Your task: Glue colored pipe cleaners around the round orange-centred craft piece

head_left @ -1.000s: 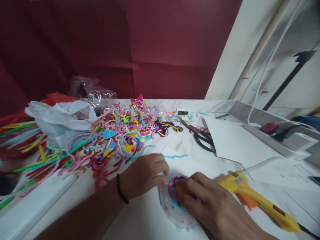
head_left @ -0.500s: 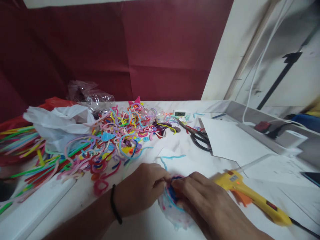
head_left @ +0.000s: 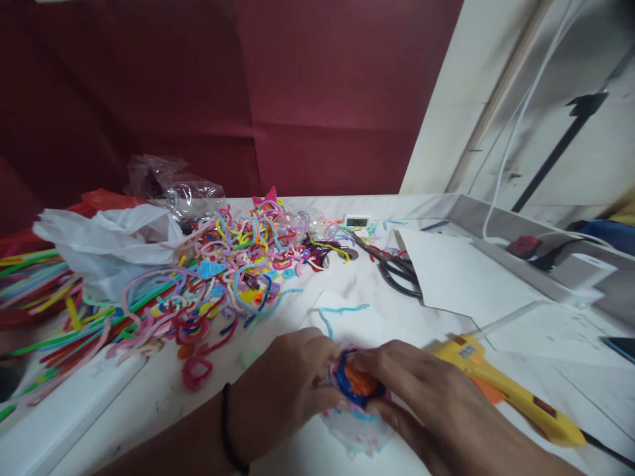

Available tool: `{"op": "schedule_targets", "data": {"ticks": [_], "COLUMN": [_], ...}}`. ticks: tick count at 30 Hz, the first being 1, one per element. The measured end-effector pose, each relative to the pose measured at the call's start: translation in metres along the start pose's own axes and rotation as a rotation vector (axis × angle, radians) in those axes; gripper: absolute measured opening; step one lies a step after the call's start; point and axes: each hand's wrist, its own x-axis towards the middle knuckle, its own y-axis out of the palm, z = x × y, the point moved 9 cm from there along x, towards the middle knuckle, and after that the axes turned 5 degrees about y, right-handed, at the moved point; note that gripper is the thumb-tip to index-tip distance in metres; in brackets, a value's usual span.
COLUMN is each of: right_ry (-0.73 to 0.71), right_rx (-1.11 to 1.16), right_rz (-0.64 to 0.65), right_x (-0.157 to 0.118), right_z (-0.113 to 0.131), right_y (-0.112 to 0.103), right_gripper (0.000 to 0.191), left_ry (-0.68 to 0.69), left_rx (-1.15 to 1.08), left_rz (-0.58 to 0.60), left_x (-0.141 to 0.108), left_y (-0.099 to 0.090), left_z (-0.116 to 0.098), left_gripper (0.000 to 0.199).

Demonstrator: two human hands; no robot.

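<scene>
Two hands are gripping a round craft piece (head_left: pixel 360 436) at a cluttered table (head_left: pixel 159 403).
From where I am standing, the left hand (head_left: pixel 292 377) is pinching the piece's left side and the right hand (head_left: pixel 421 383) is clasping its right, with a blue ring (head_left: pixel 342 383) and an orange middle (head_left: pixel 362 381) showing between them. A light-blue strand (head_left: pixel 347 309) is lying just beyond the hands; pipe cleaners (head_left: pixel 248 254) are sprawling ahead of the left, scissors (head_left: pixel 401 274) are resting ahead of the right, and a yellow glue gun (head_left: pixel 520 396) is lying to its right.
</scene>
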Motion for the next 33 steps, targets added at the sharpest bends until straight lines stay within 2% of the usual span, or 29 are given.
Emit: {"op": "schedule_targets", "data": {"ticks": [6,16,20,23,28,33], "right_ry": [0.087,0.125,0.173,0.167,0.157,0.128], "right_rx": [0.003,0.056,0.078,0.062,0.042,0.06], "right_rz": [-0.003,-0.092,-0.056,-0.066,-0.11,-0.222], "right_x": [-0.009,-0.012,-0.012,-0.012,-0.013,-0.019], "right_z": [-0.017,-0.01,-0.013,-0.012,-0.012,-0.015], "right_y": [0.001,0.006,0.011,0.014,0.017,0.014], "right_gripper": [0.019,0.026,0.02,0.019,0.022,0.018], "left_ry": [0.006,0.04,0.03,0.01,-0.042,0.005], "left_rx": [0.017,-0.087,-0.018,-0.001,-0.058,-0.081], "left_rz": [0.015,-0.022,0.006,0.011,-0.076,-0.219], "left_x": [0.0,0.005,0.008,0.006,-0.005,-0.022], "left_y": [0.001,-0.009,-0.011,-0.012,-0.008,0.0], "left_z": [-0.001,-0.003,-0.007,-0.01,-0.006,-0.004], "left_gripper": [0.023,0.017,0.036,0.036,0.008,0.019]}}
